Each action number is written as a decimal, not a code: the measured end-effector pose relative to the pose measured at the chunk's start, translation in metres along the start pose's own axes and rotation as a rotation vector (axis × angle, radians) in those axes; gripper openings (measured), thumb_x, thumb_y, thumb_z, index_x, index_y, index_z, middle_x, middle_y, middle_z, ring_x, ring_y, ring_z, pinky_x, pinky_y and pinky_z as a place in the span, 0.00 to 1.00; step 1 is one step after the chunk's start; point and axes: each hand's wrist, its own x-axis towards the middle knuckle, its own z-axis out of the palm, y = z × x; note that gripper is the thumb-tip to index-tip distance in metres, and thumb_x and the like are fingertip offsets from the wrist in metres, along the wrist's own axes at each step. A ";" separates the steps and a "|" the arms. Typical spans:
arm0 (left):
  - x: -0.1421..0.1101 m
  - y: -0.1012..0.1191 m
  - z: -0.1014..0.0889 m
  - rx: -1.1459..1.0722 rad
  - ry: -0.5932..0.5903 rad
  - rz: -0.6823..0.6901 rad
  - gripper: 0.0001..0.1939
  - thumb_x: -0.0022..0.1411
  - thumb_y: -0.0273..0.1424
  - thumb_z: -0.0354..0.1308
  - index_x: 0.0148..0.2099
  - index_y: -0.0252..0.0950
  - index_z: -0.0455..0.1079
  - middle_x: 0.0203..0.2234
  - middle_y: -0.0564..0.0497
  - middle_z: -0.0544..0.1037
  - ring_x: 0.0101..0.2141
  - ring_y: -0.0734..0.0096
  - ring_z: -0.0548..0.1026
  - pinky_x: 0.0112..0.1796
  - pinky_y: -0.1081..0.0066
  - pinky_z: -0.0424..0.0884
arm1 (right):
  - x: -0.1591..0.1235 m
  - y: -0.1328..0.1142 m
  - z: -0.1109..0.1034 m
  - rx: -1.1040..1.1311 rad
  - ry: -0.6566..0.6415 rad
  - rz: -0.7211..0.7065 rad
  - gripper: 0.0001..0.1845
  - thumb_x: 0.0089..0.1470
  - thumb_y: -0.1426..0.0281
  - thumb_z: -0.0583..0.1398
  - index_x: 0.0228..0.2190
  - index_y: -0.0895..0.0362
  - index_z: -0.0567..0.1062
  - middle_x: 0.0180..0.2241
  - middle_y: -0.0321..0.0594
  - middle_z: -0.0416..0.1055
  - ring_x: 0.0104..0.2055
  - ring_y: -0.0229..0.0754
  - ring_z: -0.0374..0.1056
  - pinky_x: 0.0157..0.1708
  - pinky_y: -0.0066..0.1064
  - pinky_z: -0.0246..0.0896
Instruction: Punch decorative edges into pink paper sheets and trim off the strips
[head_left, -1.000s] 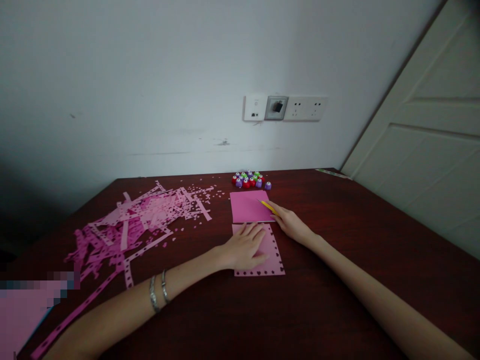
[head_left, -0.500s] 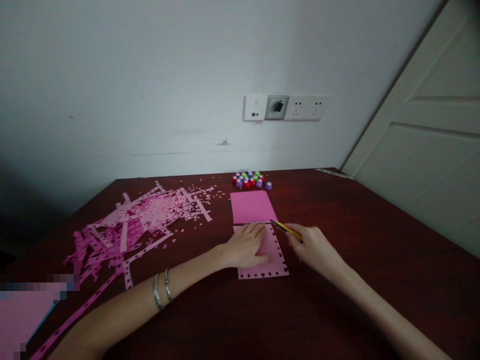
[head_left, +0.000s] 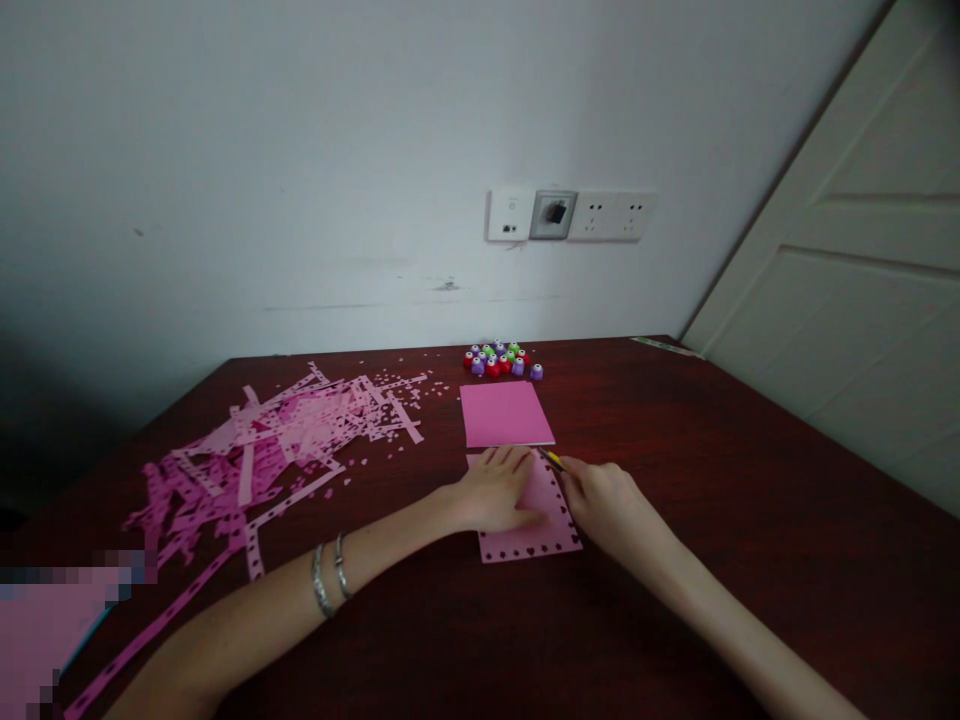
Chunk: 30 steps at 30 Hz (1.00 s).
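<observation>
My left hand (head_left: 499,495) lies flat with fingers spread on a light pink sheet of paper (head_left: 544,535), whose right and bottom edges carry a row of dark punched shapes. My right hand (head_left: 604,500) is closed around a yellow and black utility knife (head_left: 553,459). Its tip is at the sheet's upper right corner, beside my left fingertips. Just beyond the sheet lies a stack of darker pink square paper (head_left: 506,413). My left hand hides much of the light sheet, and my right fingers cover most of the knife.
On the left a heap of pink paper strips and punched bits (head_left: 300,430) spreads over the dark red table (head_left: 712,520). Several small colourful eye-marked punches (head_left: 495,360) stand at the back near the wall. A flat strip (head_left: 667,347) lies at the far right edge.
My right hand has moved left and slightly nearer to me, bringing the knife from the stack's near corner to the light sheet's corner. The sheet has shifted slightly toward me.
</observation>
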 end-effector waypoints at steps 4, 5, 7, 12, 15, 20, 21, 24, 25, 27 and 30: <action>0.001 0.000 -0.001 0.020 0.011 -0.004 0.38 0.57 0.52 0.45 0.60 0.31 0.47 0.56 0.40 0.57 0.55 0.55 0.55 0.54 0.62 0.49 | 0.000 -0.005 0.000 -0.027 -0.029 0.044 0.15 0.55 0.74 0.48 0.36 0.58 0.74 0.27 0.47 0.75 0.30 0.45 0.72 0.27 0.28 0.56; 0.001 0.000 -0.001 0.024 0.014 -0.005 0.38 0.57 0.52 0.45 0.60 0.31 0.47 0.56 0.41 0.58 0.55 0.55 0.55 0.54 0.62 0.50 | 0.000 -0.006 0.000 -0.039 -0.031 0.050 0.16 0.55 0.74 0.48 0.37 0.59 0.74 0.28 0.47 0.75 0.30 0.45 0.72 0.27 0.29 0.56; 0.002 0.000 -0.001 0.029 0.019 -0.004 0.38 0.57 0.52 0.45 0.60 0.31 0.48 0.56 0.41 0.58 0.54 0.55 0.56 0.53 0.61 0.51 | 0.000 -0.009 0.000 -0.066 -0.029 0.051 0.16 0.56 0.74 0.47 0.39 0.59 0.73 0.28 0.48 0.75 0.30 0.45 0.72 0.27 0.29 0.58; 0.006 -0.001 -0.003 0.031 -0.008 -0.003 0.39 0.56 0.53 0.45 0.60 0.30 0.49 0.56 0.39 0.59 0.54 0.53 0.57 0.52 0.60 0.52 | -0.003 -0.018 -0.002 -0.144 -0.039 0.045 0.17 0.56 0.75 0.47 0.42 0.61 0.71 0.27 0.48 0.74 0.30 0.46 0.72 0.28 0.32 0.61; 0.009 -0.001 -0.005 0.032 -0.029 0.004 0.41 0.54 0.56 0.45 0.59 0.29 0.51 0.55 0.37 0.59 0.54 0.51 0.57 0.51 0.58 0.54 | -0.004 -0.022 -0.005 -0.173 -0.054 0.039 0.17 0.56 0.75 0.47 0.43 0.62 0.71 0.28 0.48 0.74 0.30 0.48 0.73 0.26 0.33 0.63; 0.016 0.000 -0.009 0.037 -0.052 -0.024 0.43 0.52 0.58 0.44 0.57 0.28 0.53 0.52 0.35 0.61 0.50 0.52 0.60 0.48 0.59 0.57 | -0.002 -0.026 -0.008 -0.189 -0.072 0.054 0.15 0.56 0.75 0.47 0.39 0.61 0.72 0.27 0.48 0.74 0.30 0.50 0.73 0.26 0.35 0.64; 0.017 0.000 -0.010 0.038 -0.057 -0.031 0.43 0.51 0.58 0.45 0.57 0.28 0.53 0.52 0.36 0.62 0.50 0.52 0.61 0.47 0.60 0.58 | -0.001 -0.027 -0.009 -0.188 -0.079 0.055 0.15 0.56 0.75 0.47 0.39 0.61 0.72 0.27 0.48 0.74 0.30 0.50 0.73 0.26 0.35 0.64; 0.021 0.001 -0.012 0.052 -0.082 -0.046 0.43 0.50 0.58 0.47 0.57 0.29 0.53 0.52 0.35 0.61 0.50 0.52 0.60 0.46 0.60 0.59 | -0.001 -0.028 -0.010 -0.190 -0.087 0.056 0.15 0.56 0.76 0.48 0.40 0.61 0.71 0.27 0.49 0.74 0.30 0.51 0.73 0.26 0.35 0.65; 0.022 0.001 -0.013 0.061 -0.091 -0.049 0.43 0.50 0.58 0.48 0.57 0.29 0.54 0.52 0.36 0.62 0.50 0.52 0.60 0.46 0.60 0.59 | -0.001 -0.029 -0.009 -0.191 -0.087 0.055 0.15 0.56 0.76 0.48 0.40 0.61 0.71 0.27 0.49 0.74 0.30 0.51 0.73 0.26 0.35 0.65; 0.024 0.003 -0.014 0.080 -0.104 -0.050 0.42 0.49 0.57 0.49 0.56 0.28 0.55 0.51 0.36 0.63 0.49 0.52 0.60 0.45 0.59 0.59 | -0.002 -0.030 -0.009 -0.195 -0.085 0.057 0.16 0.55 0.76 0.48 0.41 0.62 0.71 0.26 0.50 0.74 0.29 0.52 0.73 0.26 0.36 0.65; 0.026 0.006 -0.018 0.103 -0.122 -0.051 0.41 0.49 0.55 0.51 0.55 0.28 0.57 0.50 0.36 0.63 0.48 0.52 0.61 0.44 0.60 0.61 | -0.004 -0.031 -0.005 -0.207 -0.086 0.058 0.16 0.55 0.76 0.48 0.43 0.65 0.70 0.26 0.51 0.73 0.29 0.51 0.73 0.26 0.36 0.66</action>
